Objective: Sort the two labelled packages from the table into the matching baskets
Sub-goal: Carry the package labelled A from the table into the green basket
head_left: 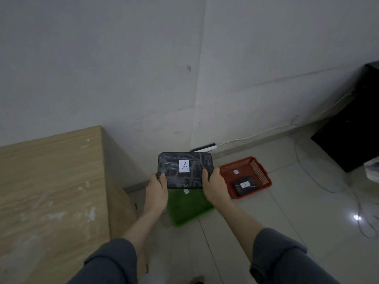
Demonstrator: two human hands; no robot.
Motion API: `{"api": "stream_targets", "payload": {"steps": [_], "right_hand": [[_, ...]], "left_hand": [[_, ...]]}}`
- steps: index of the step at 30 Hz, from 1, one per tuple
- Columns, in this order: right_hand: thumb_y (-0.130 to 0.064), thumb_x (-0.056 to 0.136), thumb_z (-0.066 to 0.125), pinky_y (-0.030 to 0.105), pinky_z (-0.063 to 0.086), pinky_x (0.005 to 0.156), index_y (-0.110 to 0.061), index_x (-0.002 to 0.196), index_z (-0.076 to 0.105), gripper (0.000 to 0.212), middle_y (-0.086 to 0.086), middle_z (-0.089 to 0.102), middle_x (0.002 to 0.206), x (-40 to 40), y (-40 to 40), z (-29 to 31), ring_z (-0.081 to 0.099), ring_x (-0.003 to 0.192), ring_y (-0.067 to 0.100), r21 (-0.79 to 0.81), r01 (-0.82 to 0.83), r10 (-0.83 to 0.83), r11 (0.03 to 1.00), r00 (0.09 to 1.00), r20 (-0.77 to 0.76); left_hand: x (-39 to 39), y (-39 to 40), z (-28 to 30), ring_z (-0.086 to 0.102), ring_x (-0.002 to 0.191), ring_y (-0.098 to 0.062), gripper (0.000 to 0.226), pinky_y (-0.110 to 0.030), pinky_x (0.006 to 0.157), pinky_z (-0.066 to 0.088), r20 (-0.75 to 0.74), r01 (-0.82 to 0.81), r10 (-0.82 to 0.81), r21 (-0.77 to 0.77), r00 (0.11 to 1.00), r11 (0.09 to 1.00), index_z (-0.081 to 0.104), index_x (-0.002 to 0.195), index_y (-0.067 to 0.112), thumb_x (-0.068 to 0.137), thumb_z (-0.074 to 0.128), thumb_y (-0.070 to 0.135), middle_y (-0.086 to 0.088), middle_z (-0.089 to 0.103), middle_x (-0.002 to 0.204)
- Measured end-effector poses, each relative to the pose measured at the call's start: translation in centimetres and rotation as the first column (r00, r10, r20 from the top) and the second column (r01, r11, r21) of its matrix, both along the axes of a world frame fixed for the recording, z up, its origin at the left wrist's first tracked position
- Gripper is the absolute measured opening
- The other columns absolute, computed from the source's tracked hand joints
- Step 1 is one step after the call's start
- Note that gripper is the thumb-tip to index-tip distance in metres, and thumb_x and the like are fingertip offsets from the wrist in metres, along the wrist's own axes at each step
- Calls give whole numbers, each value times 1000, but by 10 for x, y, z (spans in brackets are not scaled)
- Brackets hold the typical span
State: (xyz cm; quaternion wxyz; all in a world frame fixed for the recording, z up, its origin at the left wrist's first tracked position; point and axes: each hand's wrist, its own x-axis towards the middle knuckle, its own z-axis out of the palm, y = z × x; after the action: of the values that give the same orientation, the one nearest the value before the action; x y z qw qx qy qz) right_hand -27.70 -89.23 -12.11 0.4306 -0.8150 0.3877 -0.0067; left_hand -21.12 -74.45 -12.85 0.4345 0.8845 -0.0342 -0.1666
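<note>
A flat dark package (176, 171), wrapped in shiny tape and bearing a white label marked "A", is held in the air over the green basket (188, 206) on the floor. My left hand (156, 193) grips its lower left edge. My right hand (214, 186) grips its lower right edge. The package hides the far part of the green basket, which carries a small white tag. To the right stands a red basket (258, 171) with a white tag, and a smaller dark labelled package (245, 186) lies inside it.
A light wooden table (49, 191) fills the left side, its corner close to my left arm. A white power strip (205, 148) and cable run along the wall base. A black cabinet (352, 132) stands at the right. Loose cables lie on the tiled floor (297, 212).
</note>
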Motion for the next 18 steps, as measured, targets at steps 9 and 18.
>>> {"api": "stream_targets", "payload": {"steps": [9,18], "right_hand": [[-32,100,37,32,39,63,-7,97,39,25,7,51,89,40,-90,-122,53,78,27,65,-93,100,994,988,-120],[-34,99,37,34,44,71,-3,107,44,32,18,62,109,65,-137,-347,61,99,35,91,-199,215,976,953,-215]], "left_hand": [[27,-83,-117,52,78,-20,21,-24,53,36,-80,-30,32,26,996,999,42,97,12,98,33,31,-9,58,92],[30,-118,-352,58,78,-26,32,-31,61,44,-179,-141,153,80,972,987,47,110,8,98,33,34,-7,59,89]]}}
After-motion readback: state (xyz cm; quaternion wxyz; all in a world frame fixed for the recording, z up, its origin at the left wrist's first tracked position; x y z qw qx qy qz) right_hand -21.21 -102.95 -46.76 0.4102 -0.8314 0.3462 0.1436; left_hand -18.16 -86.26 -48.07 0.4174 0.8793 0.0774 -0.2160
